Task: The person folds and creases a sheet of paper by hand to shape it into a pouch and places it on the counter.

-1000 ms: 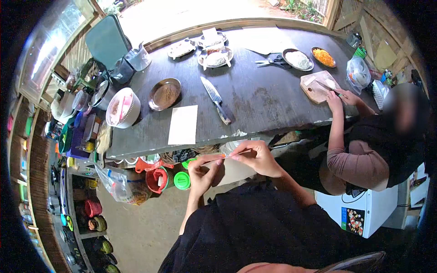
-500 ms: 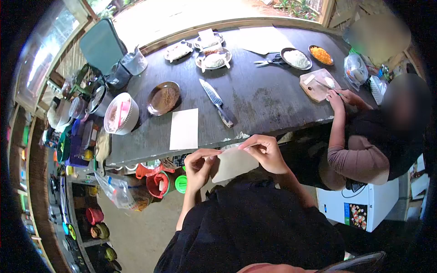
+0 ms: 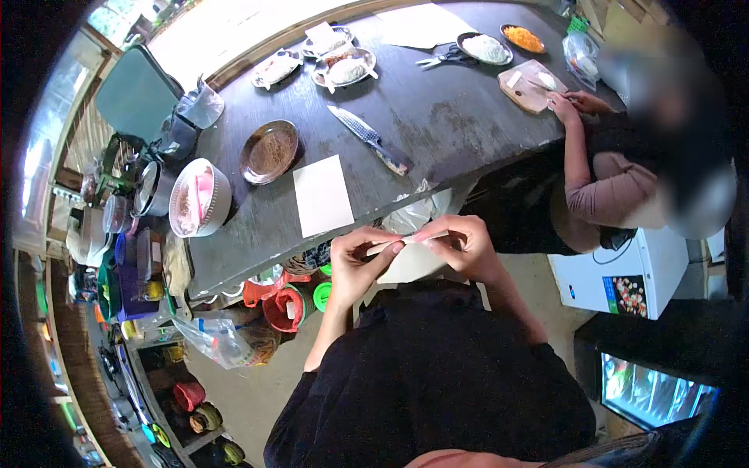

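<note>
My left hand (image 3: 353, 261) and my right hand (image 3: 462, 246) both pinch a thin pale sheet (image 3: 412, 261) in front of my chest, just below the near edge of the dark wooden table (image 3: 437, 132). The sheet's top edge is held between the fingertips of both hands, and the rest hangs down behind them. A second pale square sheet (image 3: 322, 195) lies flat on the table just beyond my left hand. A large knife (image 3: 370, 139) lies past it.
A round brown plate (image 3: 269, 150) and a white bowl (image 3: 200, 197) sit at the left. Another person at the right works at a wooden cutting board (image 3: 529, 84). Dishes of food (image 3: 343, 69), scissors (image 3: 441, 56) and buckets (image 3: 281, 306) under the table are around.
My hands have brought the sheet closer together and turned it edge-on. The view has shifted, with the table now higher and more to the left.
</note>
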Demonstrator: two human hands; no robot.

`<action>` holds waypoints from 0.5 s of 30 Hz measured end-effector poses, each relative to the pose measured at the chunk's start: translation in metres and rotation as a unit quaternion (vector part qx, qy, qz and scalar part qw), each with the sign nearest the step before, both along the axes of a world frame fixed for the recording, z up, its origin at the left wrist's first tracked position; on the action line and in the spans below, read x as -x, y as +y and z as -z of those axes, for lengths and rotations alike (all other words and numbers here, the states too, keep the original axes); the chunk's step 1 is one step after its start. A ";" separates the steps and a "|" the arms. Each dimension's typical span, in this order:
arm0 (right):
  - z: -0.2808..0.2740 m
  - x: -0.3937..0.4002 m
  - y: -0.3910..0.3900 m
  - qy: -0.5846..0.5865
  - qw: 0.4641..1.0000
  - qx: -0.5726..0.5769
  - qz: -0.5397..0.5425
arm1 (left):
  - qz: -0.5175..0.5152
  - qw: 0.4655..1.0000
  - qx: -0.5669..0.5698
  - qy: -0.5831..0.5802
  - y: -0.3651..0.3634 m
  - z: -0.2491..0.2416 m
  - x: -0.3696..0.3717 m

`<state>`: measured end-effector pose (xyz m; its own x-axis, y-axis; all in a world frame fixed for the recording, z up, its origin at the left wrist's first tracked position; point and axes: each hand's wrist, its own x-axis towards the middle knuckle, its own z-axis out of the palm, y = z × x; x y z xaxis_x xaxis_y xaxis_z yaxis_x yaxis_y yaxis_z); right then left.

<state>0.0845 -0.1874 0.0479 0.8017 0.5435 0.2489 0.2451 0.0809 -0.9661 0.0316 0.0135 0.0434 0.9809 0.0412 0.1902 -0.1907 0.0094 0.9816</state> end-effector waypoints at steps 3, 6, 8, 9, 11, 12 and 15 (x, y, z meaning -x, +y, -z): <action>-0.003 0.015 0.008 0.028 0.999 0.020 0.034 | 0.028 1.000 -0.010 -0.005 0.009 -0.005 0.004; -0.006 0.025 0.018 0.070 0.994 0.027 0.078 | 0.044 0.999 -0.026 -0.007 0.017 -0.003 0.008; -0.004 0.030 0.020 0.088 0.991 0.029 0.098 | 0.050 0.998 -0.029 -0.007 0.020 0.001 0.011; -0.001 0.031 0.021 0.070 0.993 0.039 0.088 | 0.052 0.998 -0.035 0.003 0.021 0.002 0.012; 0.007 0.033 0.020 0.056 0.993 0.058 0.087 | 0.058 0.998 -0.038 0.013 0.020 0.003 0.013; 0.007 0.034 0.019 0.056 0.993 0.059 0.090 | 0.058 0.996 -0.061 0.011 0.018 0.001 0.012; 0.008 0.036 0.015 0.030 0.992 0.072 0.101 | 0.053 0.989 -0.139 -0.013 0.014 0.002 0.010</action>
<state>0.0485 -0.1720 0.0403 0.9088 0.3965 0.1301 0.1850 -0.1032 -0.9773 0.0221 0.0270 0.0416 0.9713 -0.1199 0.2054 -0.2289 -0.2380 0.9439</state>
